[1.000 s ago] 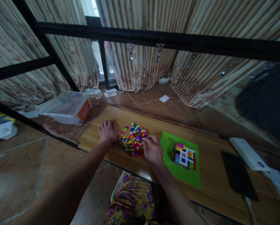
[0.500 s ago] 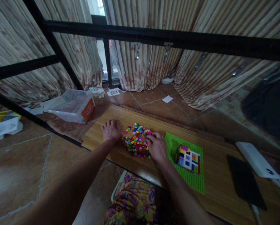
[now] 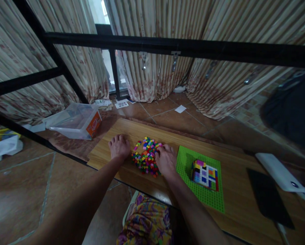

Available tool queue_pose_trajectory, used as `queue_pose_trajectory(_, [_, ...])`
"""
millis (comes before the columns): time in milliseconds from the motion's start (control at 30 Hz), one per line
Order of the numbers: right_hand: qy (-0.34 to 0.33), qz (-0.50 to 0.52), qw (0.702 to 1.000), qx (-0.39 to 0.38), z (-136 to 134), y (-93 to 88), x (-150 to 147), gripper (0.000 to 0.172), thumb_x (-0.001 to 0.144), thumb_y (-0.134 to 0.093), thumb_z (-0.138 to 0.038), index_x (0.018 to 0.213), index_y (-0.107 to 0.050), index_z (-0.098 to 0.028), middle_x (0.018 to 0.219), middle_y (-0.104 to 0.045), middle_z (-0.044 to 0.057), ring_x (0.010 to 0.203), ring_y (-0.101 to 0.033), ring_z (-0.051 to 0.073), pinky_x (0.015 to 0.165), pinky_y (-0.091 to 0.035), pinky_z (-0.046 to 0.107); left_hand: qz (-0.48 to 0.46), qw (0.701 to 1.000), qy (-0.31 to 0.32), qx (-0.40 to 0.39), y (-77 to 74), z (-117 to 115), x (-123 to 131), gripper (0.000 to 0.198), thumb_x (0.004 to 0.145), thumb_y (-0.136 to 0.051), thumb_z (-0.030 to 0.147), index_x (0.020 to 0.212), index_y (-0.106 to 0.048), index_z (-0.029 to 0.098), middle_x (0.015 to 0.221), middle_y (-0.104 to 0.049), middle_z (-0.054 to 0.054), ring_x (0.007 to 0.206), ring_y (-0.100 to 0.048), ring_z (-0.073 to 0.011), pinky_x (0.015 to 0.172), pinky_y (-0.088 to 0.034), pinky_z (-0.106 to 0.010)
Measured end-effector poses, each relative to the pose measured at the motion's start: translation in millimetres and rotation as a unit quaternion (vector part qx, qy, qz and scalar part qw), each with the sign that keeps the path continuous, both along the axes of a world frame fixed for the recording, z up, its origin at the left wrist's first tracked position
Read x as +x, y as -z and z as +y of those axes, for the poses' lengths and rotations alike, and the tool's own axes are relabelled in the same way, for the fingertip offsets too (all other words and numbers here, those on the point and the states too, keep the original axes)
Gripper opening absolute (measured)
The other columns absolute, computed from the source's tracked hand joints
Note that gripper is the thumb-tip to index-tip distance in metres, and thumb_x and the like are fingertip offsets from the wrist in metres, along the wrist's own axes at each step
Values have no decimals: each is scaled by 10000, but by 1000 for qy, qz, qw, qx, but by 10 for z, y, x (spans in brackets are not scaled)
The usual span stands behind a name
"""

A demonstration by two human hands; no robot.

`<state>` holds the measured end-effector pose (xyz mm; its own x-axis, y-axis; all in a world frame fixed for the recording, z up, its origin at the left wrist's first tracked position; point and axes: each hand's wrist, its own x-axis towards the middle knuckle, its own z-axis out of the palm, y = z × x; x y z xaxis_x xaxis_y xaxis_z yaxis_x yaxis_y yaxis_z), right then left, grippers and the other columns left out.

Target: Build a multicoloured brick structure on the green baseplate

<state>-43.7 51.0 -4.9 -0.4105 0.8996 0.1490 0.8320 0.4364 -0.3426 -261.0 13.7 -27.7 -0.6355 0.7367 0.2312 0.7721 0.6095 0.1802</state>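
Note:
A heap of small multicoloured building bricks (image 3: 147, 157) is spread over the wooden table between my two hands. To its left, my left hand (image 3: 119, 147) rests palm down on the wood, fingers loosely stretched, holding nothing. My right hand (image 3: 167, 158) is at the heap's right edge, thumb and forefinger pinched among the bricks; anything between them is too small to make out. Right of that hand lies a green studded baseplate (image 3: 210, 200), bearing a low block build (image 3: 205, 175) with a white grid top and coloured squares.
A black flat pad (image 3: 269, 197) and a white elongated device (image 3: 278, 172) lie at the table's right end. A clear plastic bin (image 3: 74, 122) with an orange label stands beyond the left end. Black metal bars (image 3: 152, 42) cross before the curtains.
The view has shifted slightly. My right hand has moved a little left, further onto the brick heap. My left hand stays resting on the table.

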Motion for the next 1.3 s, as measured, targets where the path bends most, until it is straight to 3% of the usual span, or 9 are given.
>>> queue_pose_trajectory(300, [1,-66,998,-14,-10,-137,-99,253,872,-570,-348,1041,-688,-202,1238,-595,123,1093,-495,275,913,-370,395,21,1000,-2,-15,24,5,-22,393,918,-351,352,1150,-586,139,1218,-583,-158,1135,-491,-316,943,-361,-451])
queue_pose_trajectory(467, [-10,-86,996,-11,-11,-115,-80,268,887,-558,-401,992,-702,-200,1192,-622,119,1083,-502,278,895,-364,388,19,1000,1,-6,30,0,-23,408,915,-354,364,1180,-573,143,1245,-572,-156,1142,-486,-319,950,-357,-456])
queue_pose_trajectory(633, [-33,-79,996,-13,-38,-71,-66,241,931,-502,-340,1016,-683,-206,1100,-672,92,1054,-519,246,904,-340,370,16,1000,0,-1,24,2,-14,417,914,-352,357,1191,-571,136,1250,-570,-162,1147,-484,-321,952,-355,-457])
queue_pose_trajectory(900, [-49,26,998,-17,-65,-92,43,248,931,-486,-242,1097,-670,-261,1113,-705,34,1026,-558,231,922,-350,370,-3,1000,-5,-20,-45,0,9,426,911,-353,341,1205,-568,122,1259,-563,-181,1168,-475,-325,972,-346,-462])
queue_pose_trajectory(1067, [-50,129,990,-12,-157,-163,176,360,929,-404,-137,1161,-667,-217,1127,-706,52,1024,-601,203,947,-405,342,-2,1000,-2,-25,-52,1,-4,441,912,-348,355,1224,-559,126,1266,-556,-186,1177,-469,-333,976,-345,-472])
queue_pose_trajectory(1300, [36,281,959,-20,-371,-266,778,333,929,-445,-256,1177,-663,-221,1113,-715,69,1015,-655,201,919,-494,350,8,1000,-2,-30,-66,12,-16,456,911,-331,365,1228,-553,124,1256,-561,-191,1178,-472,-332,965,-364,-473])
